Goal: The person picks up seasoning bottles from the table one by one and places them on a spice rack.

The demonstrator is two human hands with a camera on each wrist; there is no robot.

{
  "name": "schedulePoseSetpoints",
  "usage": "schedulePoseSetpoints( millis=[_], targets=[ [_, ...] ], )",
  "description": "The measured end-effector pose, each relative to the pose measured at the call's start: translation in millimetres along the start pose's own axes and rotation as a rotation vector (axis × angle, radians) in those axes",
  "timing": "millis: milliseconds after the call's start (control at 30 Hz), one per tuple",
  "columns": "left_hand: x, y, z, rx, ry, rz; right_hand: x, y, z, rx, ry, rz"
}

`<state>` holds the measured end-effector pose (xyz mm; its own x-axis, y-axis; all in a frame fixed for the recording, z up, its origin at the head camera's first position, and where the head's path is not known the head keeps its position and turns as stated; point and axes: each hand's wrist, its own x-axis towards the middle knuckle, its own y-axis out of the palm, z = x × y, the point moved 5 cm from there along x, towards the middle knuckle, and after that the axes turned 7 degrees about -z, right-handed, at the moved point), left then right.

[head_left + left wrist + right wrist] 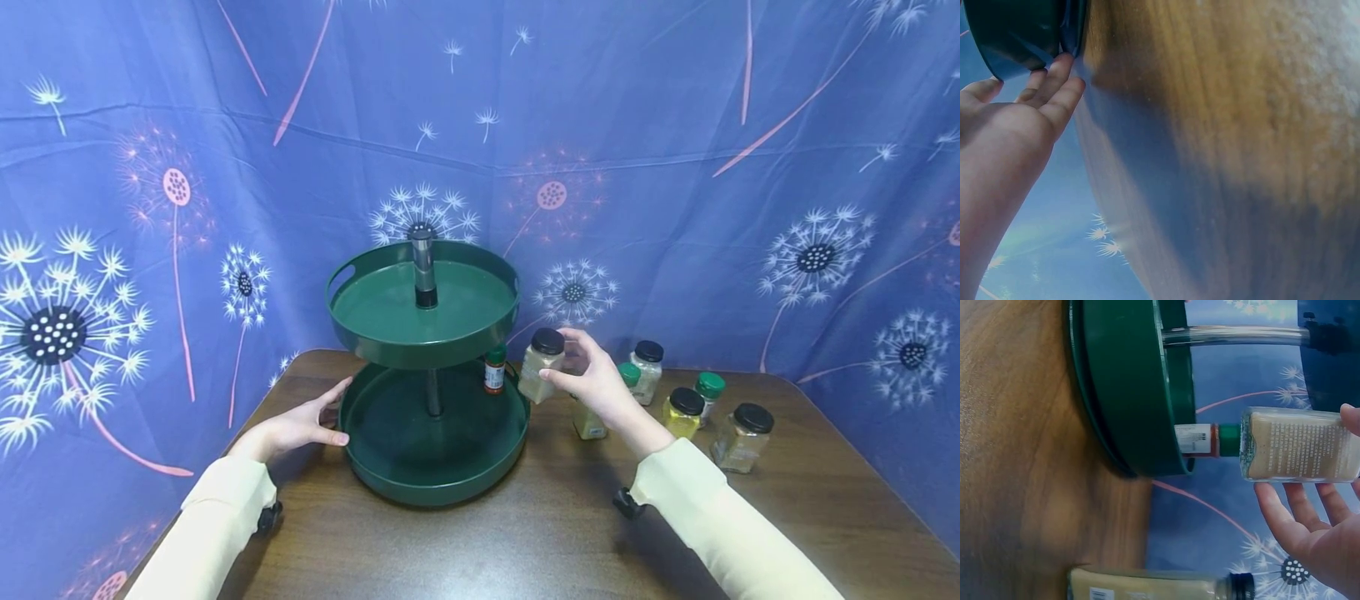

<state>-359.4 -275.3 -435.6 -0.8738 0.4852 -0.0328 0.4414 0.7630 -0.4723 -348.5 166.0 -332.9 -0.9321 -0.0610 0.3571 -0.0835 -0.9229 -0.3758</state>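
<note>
A green two-tier round tray (442, 487) stands on the table with a metal post through its middle. My left hand (303, 427) touches the outer wall of the lower tier at its left, thumb and fingers spread along it; its fingertips (1063, 62) meet the green wall in the left wrist view. With my right hand (592, 379) I grip a square glass spice jar (537, 372) with a black lid, raised beside the lower tier's right rim. Tan powder and printed text show on the held jar (1300, 445). A small green-capped spice bottle (494, 375) stands inside the lower tier.
Right of the tray several spice jars stand on the wooden table (480, 550): a black-lidded clear jar (647, 367), a yellow one (682, 412), a green-lidded one (708, 389) and a brownish one (741, 439). A tan jar (589, 423) stands below my right hand. Blue dandelion-print cloth (637, 208) hangs behind.
</note>
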Motion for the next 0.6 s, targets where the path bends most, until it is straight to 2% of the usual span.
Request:
schedulePoseSetpoints(
  millis=[133,200,367,433,600],
  targets=[
    [0.0,-1.1,1.4,0.006,-0.009,-0.002,0,7,-5,0.013,-0.01,0.0],
    [-0.1,-1.2,1.8,0.004,-0.011,-0.001,-2,10,2,0.005,-0.005,0.004],
    [0.4,-0.8,1.1,-0.002,-0.003,0.003,-1,20,3,-0.032,-0.007,0.001],
    [0.5,-0.4,0.5,-0.001,-0.001,0.004,3,25,-6,-0.048,-0.021,-0.003],
    [0.2,-0.3,0.2,0.003,-0.004,0.0,5,34,-9,-0.079,-0.081,-0.007]
  ],
)
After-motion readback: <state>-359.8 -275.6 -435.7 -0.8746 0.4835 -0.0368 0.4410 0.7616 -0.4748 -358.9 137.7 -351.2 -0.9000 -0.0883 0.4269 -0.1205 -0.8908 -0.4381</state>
